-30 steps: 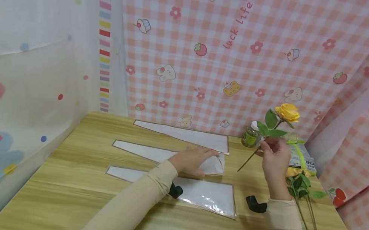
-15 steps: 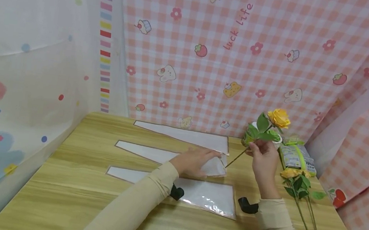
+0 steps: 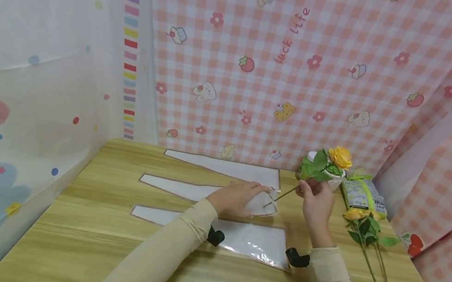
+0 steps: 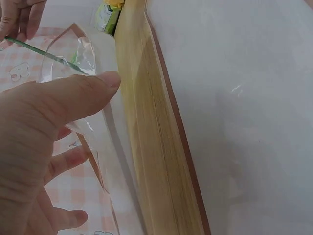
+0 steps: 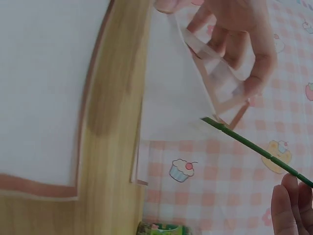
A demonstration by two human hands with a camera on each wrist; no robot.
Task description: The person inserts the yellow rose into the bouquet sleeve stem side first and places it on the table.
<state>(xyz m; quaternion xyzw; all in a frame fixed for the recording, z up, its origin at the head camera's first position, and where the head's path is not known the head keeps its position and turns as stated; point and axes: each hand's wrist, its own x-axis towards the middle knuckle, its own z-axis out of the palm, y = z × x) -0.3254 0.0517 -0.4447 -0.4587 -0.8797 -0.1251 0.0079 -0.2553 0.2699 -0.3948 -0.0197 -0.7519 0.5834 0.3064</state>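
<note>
In the head view, the right hand (image 3: 316, 206) pinches the yellow rose (image 3: 340, 157), its end at the middle sleeve (image 3: 187, 188), a jar (image 3: 311, 156) behind; its big leaves (image 3: 311, 170) could get stuck. In the left wrist view, the left hand (image 4: 39, 137) holds the sleeve up with bent fingers; letting go could make it flop and block the way. In the right wrist view, a crooked poke could send the stem (image 5: 254, 148) outside, though I can't tell if it's in; another sleeve (image 5: 44, 88) lies beside.

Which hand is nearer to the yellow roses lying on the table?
Right. The right hand is just left of the yellow roses; the left hand is farther left, at the middle plastic sleeve.
</note>
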